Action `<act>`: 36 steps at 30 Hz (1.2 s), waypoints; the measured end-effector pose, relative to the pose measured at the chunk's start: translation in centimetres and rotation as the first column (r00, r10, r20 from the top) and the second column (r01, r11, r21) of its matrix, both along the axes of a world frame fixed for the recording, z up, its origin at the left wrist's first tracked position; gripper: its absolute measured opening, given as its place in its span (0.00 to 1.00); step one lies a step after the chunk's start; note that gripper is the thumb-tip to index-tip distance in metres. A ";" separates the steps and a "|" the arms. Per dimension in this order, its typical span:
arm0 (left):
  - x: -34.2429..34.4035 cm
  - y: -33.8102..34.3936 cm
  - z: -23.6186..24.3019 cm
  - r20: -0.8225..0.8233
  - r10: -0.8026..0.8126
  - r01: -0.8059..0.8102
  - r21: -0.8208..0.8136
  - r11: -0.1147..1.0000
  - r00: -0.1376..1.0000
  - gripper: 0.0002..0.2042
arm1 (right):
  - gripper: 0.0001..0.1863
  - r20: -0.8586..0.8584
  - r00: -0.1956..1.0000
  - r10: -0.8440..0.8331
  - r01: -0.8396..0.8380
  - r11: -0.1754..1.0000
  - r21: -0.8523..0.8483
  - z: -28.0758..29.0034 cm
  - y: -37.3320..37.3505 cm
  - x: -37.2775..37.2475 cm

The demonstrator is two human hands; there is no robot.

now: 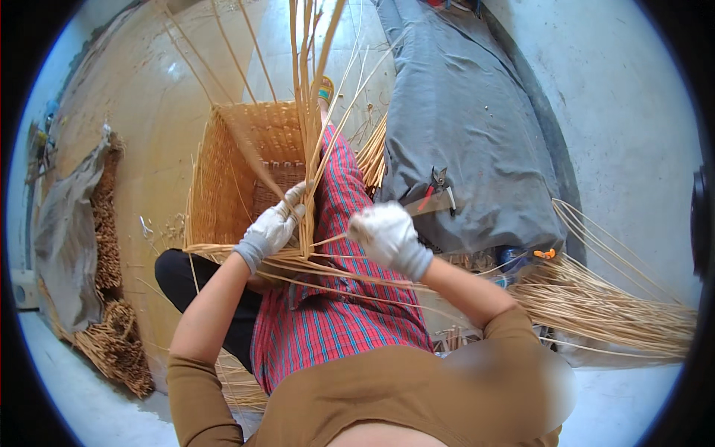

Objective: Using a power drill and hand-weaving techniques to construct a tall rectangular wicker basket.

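A square woven wicker basket (212,179) stands between my legs, its mouth facing me and long uprights rising from its rim. My left hand (272,225), in a white glove with a grey cuff, is at the basket's near right corner. Its fingers are closed round wicker rods (261,165) there. To the right of that corner is my right hand (386,235), gloved alike and slightly blurred. It is closed on the end of a wicker rod (331,239) that runs to the corner. More loose rods trail rightward from the rim beneath my right wrist.
Pruning shears (438,188) lie on a grey cloth (469,127) at the right. Bundled rods (611,305) spread across the lower right, and more stick out beside the cloth. At the left, stacked rod bundles (108,231) sit partly under a grey cover (65,231).
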State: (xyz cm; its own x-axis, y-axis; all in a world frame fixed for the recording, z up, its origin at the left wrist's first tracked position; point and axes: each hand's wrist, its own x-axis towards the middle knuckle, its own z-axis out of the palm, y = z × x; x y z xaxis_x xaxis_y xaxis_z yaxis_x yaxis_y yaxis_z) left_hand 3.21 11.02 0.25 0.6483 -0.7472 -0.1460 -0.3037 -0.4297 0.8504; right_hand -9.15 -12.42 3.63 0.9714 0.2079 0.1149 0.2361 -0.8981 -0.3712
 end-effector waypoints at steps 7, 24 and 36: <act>-0.6 0.9 -0.4 -0.063 0.089 -0.091 -0.035 0.995 0.994 0.25 | 0.31 0.312 0.949 -0.040 -0.027 0.978 0.207 -3.5 1.2 10.6; -1.7 -0.3 3.1 -0.028 0.272 -0.268 0.113 0.957 0.962 0.31 | 0.24 0.405 0.872 0.275 -0.451 0.772 0.448 1.2 1.9 15.7; 3.5 -0.1 2.1 0.511 -0.016 -0.030 0.081 0.996 0.860 0.21 | 0.15 0.081 0.901 -0.425 0.234 0.636 0.735 -4.1 4.3 7.3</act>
